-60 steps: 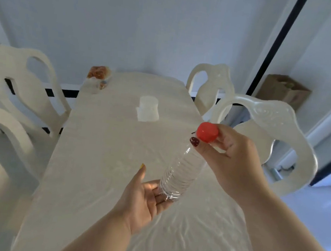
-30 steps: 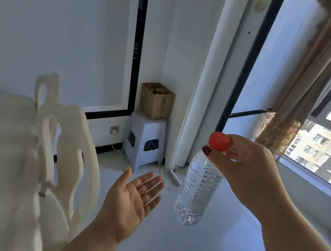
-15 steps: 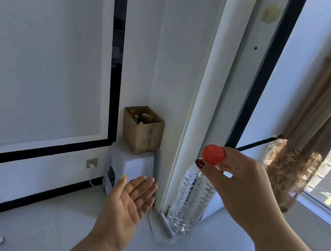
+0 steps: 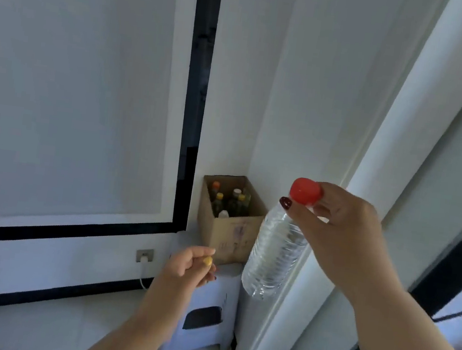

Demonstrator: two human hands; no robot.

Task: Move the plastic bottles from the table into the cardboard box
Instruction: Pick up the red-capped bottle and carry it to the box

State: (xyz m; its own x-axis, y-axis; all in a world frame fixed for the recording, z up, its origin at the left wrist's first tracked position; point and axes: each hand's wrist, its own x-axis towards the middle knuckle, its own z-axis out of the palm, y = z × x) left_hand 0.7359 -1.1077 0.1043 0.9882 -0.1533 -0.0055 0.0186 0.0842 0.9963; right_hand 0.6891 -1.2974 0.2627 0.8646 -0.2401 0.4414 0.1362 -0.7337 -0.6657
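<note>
My right hand pinches the neck of a clear plastic bottle with a red cap; the bottle hangs down and tilts slightly. An open cardboard box stands in the wall corner on a white plastic stool, just left of and beyond the bottle. Several bottles with orange, yellow and white caps stand upright inside it. My left hand hovers in front of the box's lower edge, fingers curled in, holding nothing. The table is out of view.
A white wall with a black frame fills the left. A wall socket with a white cable sits low beside the stool. A white column rises right behind the bottle. The floor is pale tile.
The view has swung from the table to the corner and closed in on the box. My right hand carried the bottle along. My left hand went from spread open to curled.
</note>
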